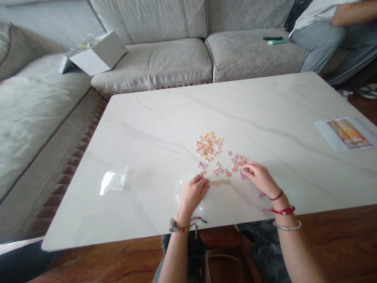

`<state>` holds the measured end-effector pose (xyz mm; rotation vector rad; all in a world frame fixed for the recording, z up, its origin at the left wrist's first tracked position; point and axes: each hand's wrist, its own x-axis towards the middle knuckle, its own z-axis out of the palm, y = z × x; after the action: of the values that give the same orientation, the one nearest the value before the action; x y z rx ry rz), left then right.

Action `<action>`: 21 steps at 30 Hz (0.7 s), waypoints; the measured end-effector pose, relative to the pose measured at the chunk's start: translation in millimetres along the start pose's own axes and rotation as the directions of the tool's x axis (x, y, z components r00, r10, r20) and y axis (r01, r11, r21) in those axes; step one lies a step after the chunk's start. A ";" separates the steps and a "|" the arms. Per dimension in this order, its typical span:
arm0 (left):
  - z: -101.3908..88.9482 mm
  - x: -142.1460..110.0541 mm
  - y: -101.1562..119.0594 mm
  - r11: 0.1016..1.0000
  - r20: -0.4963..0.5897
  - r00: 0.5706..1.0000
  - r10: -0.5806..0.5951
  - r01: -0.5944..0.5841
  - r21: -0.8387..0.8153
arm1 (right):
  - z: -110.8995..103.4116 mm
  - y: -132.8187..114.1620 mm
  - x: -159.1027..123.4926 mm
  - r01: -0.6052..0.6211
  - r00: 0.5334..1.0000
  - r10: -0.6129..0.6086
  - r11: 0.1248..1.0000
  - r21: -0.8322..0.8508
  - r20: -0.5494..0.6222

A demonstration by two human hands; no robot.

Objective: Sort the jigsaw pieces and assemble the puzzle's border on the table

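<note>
A heap of small pink and orange puzzle pieces [208, 146] lies near the middle of the white marble table [165, 118], with loose pieces [219, 169] scattered just in front of it. My left hand [192, 193] rests on the table with curled fingers touching the left end of a short joined strip of pieces [220, 182]. My right hand [259, 177] has its fingers bent and pinched over a piece at the right edge of the scattered ones.
A clear plastic bag [113, 181] lies on the table's left. A picture sheet [347, 133] sits at the right edge. A grey sofa holds a white box [98, 53] and a phone [273, 39]. Another person's legs [324, 37] are at far right.
</note>
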<state>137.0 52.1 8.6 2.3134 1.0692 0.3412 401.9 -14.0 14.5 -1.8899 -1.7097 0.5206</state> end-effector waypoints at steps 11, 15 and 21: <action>0.8 1.4 0.6 0.998 -0.052 0.998 0.029 -0.026 0.059 | -3.5 -0.3 0.9 -0.002 0.993 -0.005 0.998 -0.065 -0.120; 0.4 1.5 1.0 0.997 -0.098 0.994 0.042 -0.035 0.070 | 1.2 -3.4 1.7 -0.042 0.994 0.032 0.995 -0.096 -0.108; 3.9 2.1 3.5 0.994 -0.130 0.987 0.097 -0.089 0.069 | 18.6 -13.1 5.5 -0.019 0.997 0.006 0.986 -0.163 -0.077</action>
<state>142.2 50.4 7.5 2.4306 1.0505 0.5113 380.9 -5.5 8.4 -2.0090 -1.7375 0.3157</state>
